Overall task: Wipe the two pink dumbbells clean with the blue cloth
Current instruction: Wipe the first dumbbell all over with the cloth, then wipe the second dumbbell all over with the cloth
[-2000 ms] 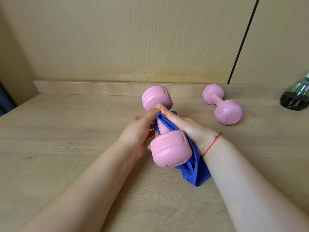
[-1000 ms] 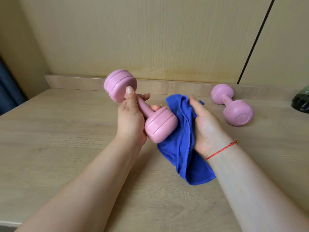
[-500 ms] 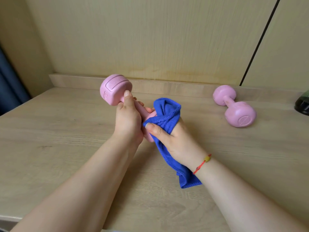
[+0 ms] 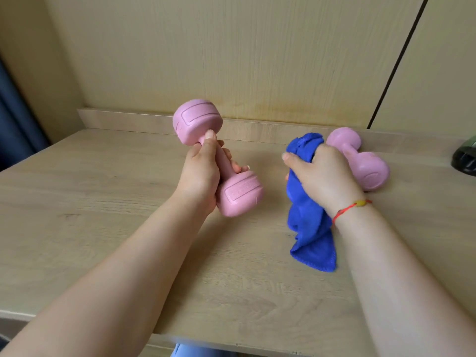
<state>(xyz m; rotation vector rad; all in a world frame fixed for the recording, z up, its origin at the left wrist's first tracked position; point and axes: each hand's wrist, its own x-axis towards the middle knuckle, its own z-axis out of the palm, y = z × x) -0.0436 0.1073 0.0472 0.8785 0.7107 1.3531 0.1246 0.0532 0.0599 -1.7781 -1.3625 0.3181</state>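
Pink dumbbell (image 4: 240, 193) handle wrapped by left hand (image 4: 199, 176) fingers; right hand (image 4: 324, 176) fingers clench blue cloth (image 4: 309, 222).

A pale wooden table (image 4: 103, 202) carries one pink dumbbell (image 4: 371, 171) and a dark object (image 4: 466, 161).

2 pink dumbbells (image 4: 240, 194) (image 4: 371, 173), 1 blue cloth (image 4: 309, 222).

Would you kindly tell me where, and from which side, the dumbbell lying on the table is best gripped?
I would grip the narrow handle of the lying dumbbell, coming down from above. It rests on its side on the table, and its wider heads seem to hold the handle clear, leaving room for fingers to curl under.
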